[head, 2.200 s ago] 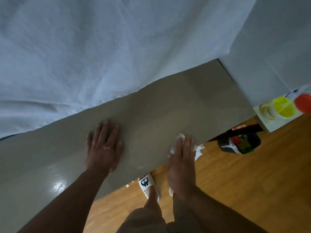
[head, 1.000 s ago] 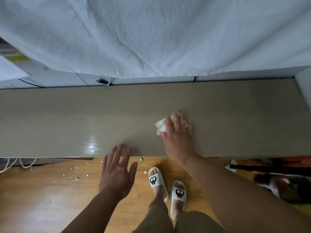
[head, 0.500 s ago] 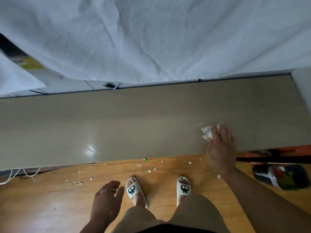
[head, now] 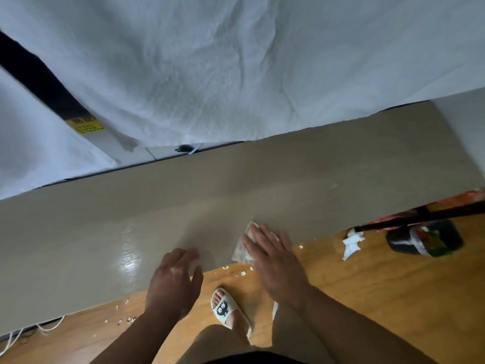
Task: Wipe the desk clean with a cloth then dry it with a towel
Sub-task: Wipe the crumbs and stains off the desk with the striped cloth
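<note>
A long grey-beige desk [head: 262, 185] runs across the view, with a glossy wet patch near its front edge on the left. My right hand [head: 275, 261] lies flat with straight fingers on a small crumpled white cloth [head: 242, 248], pressing it to the desk at the front edge. My left hand [head: 174, 279] is over the front edge beside it, fingers loosely bent, holding nothing; whether it touches the desk I cannot tell.
A white sheet [head: 236, 69] hangs behind the desk. White crumbs [head: 123, 319] dot the wooden floor under the edge. A crumpled white tissue [head: 351, 243] and a dark bin with colourful rubbish [head: 425, 240] lie at the right. My slippered foot [head: 228, 308] stands below.
My right hand has slid the cloth leftward along the desk's front edge. My left hand has risen from down near the floor to the desk edge. The view has tilted.
</note>
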{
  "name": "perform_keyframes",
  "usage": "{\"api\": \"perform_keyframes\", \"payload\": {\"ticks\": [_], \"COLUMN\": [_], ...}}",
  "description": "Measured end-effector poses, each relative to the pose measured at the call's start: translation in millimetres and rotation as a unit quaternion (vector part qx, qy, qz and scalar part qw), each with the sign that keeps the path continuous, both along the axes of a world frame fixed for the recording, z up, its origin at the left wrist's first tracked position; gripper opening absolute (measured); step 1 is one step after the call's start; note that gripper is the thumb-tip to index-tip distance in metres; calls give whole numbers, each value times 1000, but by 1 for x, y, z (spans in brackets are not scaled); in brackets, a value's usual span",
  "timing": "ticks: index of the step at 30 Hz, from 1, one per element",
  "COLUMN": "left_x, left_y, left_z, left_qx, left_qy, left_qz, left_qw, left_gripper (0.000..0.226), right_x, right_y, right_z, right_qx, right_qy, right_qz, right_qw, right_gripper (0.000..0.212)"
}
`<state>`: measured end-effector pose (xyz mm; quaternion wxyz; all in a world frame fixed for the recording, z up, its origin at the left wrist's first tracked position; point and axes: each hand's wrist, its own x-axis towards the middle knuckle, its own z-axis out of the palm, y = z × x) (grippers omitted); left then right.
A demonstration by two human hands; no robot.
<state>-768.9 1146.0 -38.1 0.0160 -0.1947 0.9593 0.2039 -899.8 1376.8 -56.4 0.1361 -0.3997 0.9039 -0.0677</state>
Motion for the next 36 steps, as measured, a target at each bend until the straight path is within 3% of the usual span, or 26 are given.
{"api": "perform_keyframes", "payload": {"ticks": [5, 9, 12, 14, 19, 21, 23, 28, 33, 36], "left_x": [-9, -15, -17, -16, -11, -11, -13, -17, -16, -18], "left_y": [-23, -24, -23, -23, -19, -18, -17, -13, -17, -17], "left_z": [-4, 1, 1, 1, 5, 6, 8, 9, 8, 9], "left_qx": [-31, -37, -42, -40, -37, -36, -36, -40, -49, -46], "left_qy": [-18, -30, -40, -40, -33, -38, -46, -52, -60, -70], "left_qz": [9, 21, 26, 30, 22, 24, 27, 32, 14, 20], "left_qw": [999, 999, 998, 998, 999, 998, 998, 997, 997, 996], "left_gripper": [44, 41, 37, 38, 42, 43, 42, 40, 44, 43], "right_x": [-90, -169, -183, -166, -51, -9, -1, -60, -133, -127], "right_y": [72, 83, 49, 11, -69, -70, -47, 58, 138, 118], "right_z": [-11, -16, -16, -14, -5, 1, 0, -8, -23, -25], "right_qx": [-15, -4, -2, -12, -57, -42, -27, -30, 15, 79], "right_qy": [17, 12, -4, 0, 20, 12, 18, 30, 27, 18], "right_qz": [-163, -340, -427, -397, -123, -31, -13, -188, -411, -449], "right_qw": [986, 940, 904, 918, 991, 999, 999, 981, 911, 890], "right_gripper": [54, 60, 60, 61, 63, 67, 73, 54, 65, 70]}}
